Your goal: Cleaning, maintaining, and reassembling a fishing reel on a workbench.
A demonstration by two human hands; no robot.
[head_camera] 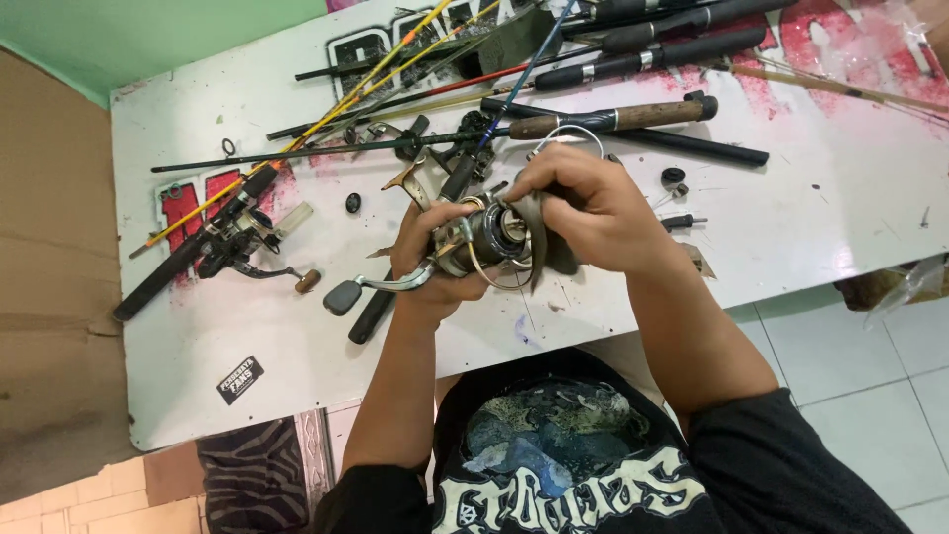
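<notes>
Head view: both forearms reach up from the lower frame and meet at centre over the white bench point(791, 227). Left hand point(435, 259), palm up, has its fingers clenched round a reel point(491, 237), its crank handle point(381, 287) jutting lower left. Right hand point(583, 203) arches over the top, fingers pinching the reel's front. Rods point(633, 59) lie across the upper frame.
</notes>
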